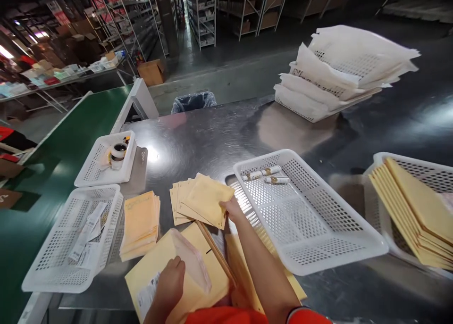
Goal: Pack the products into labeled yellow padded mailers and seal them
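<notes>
My right hand (232,209) pinches the right corner of a small yellow envelope (208,199), the top one of a fanned pile. My left hand (171,280) is closed in a fist over a large yellow padded envelope (212,281) close to my body; what its fingers hold, if anything, is hidden. A printed white label (146,293) shows beside that hand. Across the large envelope lies a clear, pinkish plastic piece (193,258). Left of the fan is a stack of small orange-yellow envelopes (140,218). More large envelopes (244,258) are partly under my right forearm.
A white basket (329,248) holds a few printed rolls (262,173). Another basket (71,277) contains labels; a tray (85,175) holds tape rolls (118,154). White mailers (354,55) fill a back-right basket. Large envelopes (421,211) stand right. A green conveyor (67,140) runs left.
</notes>
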`<control>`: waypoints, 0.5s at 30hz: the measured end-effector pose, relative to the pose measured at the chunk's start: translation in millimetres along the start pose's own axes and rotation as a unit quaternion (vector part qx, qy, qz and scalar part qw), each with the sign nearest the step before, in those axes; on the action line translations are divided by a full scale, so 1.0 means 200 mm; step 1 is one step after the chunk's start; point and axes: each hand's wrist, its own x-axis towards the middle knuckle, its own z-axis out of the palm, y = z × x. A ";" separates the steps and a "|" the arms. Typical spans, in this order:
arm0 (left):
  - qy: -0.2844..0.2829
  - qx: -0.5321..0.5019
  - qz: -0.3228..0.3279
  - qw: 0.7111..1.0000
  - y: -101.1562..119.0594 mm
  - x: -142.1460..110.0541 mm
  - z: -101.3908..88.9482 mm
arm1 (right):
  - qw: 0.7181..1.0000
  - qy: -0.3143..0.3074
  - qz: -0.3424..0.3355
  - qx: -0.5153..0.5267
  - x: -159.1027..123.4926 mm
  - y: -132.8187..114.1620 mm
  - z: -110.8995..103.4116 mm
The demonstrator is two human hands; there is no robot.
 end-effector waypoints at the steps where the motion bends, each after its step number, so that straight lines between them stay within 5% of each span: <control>1: 0.000 -0.001 0.001 1.000 0.00 0.00 -0.01 | 1.000 -0.005 -0.002 0.003 -0.01 0.00 0.00; 9: -0.006 0.002 -0.008 1.000 -0.01 -0.02 -0.03 | 0.998 -0.068 0.009 0.008 -0.09 -0.05 -0.02; 15: -0.014 0.005 0.002 1.000 0.02 -0.02 -0.04 | 0.993 -0.088 -0.069 -0.049 -0.10 -0.09 -0.02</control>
